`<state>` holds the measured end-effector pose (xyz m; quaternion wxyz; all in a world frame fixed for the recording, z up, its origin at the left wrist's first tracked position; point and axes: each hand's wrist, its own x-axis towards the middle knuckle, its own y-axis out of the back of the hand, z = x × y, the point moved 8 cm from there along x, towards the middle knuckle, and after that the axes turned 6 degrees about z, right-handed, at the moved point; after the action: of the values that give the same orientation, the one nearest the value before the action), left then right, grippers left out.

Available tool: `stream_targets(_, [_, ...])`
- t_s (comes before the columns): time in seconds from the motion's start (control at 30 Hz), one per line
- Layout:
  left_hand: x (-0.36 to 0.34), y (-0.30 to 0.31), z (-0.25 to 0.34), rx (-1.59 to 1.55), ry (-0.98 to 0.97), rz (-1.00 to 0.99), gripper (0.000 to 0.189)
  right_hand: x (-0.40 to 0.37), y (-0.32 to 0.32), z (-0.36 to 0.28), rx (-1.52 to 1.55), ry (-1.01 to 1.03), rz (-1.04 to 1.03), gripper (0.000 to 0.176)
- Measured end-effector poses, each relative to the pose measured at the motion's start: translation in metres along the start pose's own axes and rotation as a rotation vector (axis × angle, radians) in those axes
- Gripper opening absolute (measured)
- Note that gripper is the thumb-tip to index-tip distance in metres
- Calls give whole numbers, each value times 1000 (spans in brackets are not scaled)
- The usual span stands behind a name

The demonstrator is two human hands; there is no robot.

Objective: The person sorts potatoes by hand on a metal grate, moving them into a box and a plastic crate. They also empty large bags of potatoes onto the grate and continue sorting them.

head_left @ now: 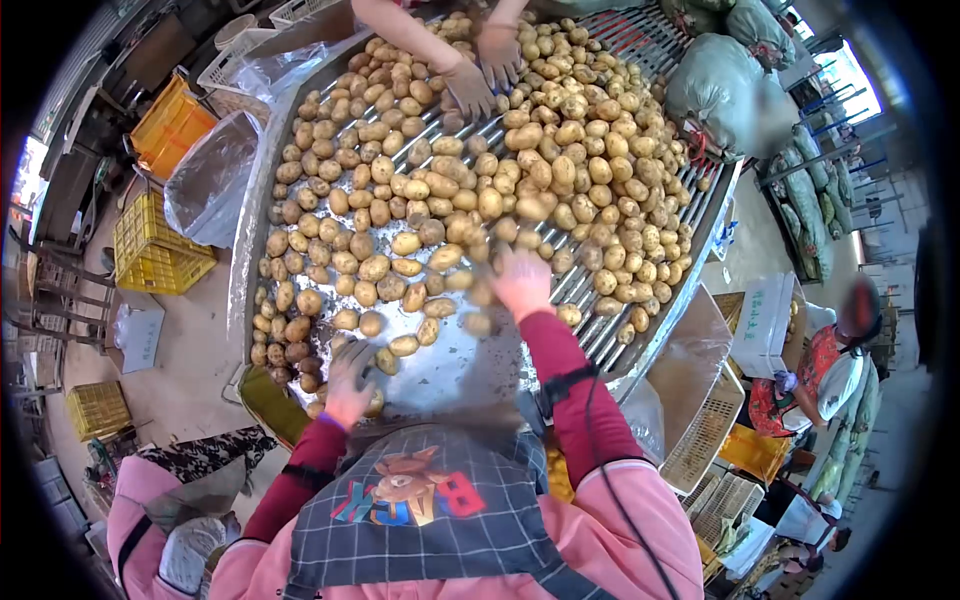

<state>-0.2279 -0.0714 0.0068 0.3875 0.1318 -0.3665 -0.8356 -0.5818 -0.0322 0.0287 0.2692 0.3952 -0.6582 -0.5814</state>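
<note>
Potatoes: tan, rounded potatoes (490,203) lie loose in a dense layer over the steel roller-topped sorting desk (247,250). They are thickest at the far end and thin out to bare rollers near the person.

Left hand (350,385): gloved and palm down at the near left corner of the desk, with fingers loosely bent. It rests on a single potato (378,402) that shows just under its edge. Cannot tell if it is gripped.

Right hand (522,280): gloved, reaching out over the middle of the layer with fingers spread. It is motion-blurred, as are the potatoes beside it, so I cannot tell if it has hold of anything.

Co-worker's gloved hands (470,88) are on the pile at the far end, well apart from the person's.

Surroundings: yellow slatted plastic crates (150,250) and a clear plastic bag (210,175) stand on the floor to the left. Green mesh sacks (720,80) are stacked at the far right.

Risks, as judged:
- Round tubers on rollers are unstable, so a fast sweep of the right hand could push some over the low right rim onto the floor.
- Fingers close to the gaps between rollers could be pinched if the rollers turn.
- The potato at the near corner sits close to the edge, and a loose hold could let it drop.
- A long reach across the desk makes for a hurried, unsure pick.
</note>
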Motion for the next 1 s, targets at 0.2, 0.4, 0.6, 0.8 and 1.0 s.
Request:
stream_targets(0.2, [-56,49,-35,-62,209,307,44,-64,-20,-19,251,124,-193,62])
stream_targets(0.4, [-32,60,-21,-237,315,454,46,81,64,-46,564,-13,208,56])
stream_targets(0.6, [5,58,-13,-359,301,474,41,39,2,-54,251,8,81,60])
stream_targets(0.8, [29,26,8,-352,225,298,38,-108,-29,86,1203,-442,281,51])
stream_targets(1.0, [52,-15,71,-277,-121,67,44,-285,72,346,286,-872,687,52])
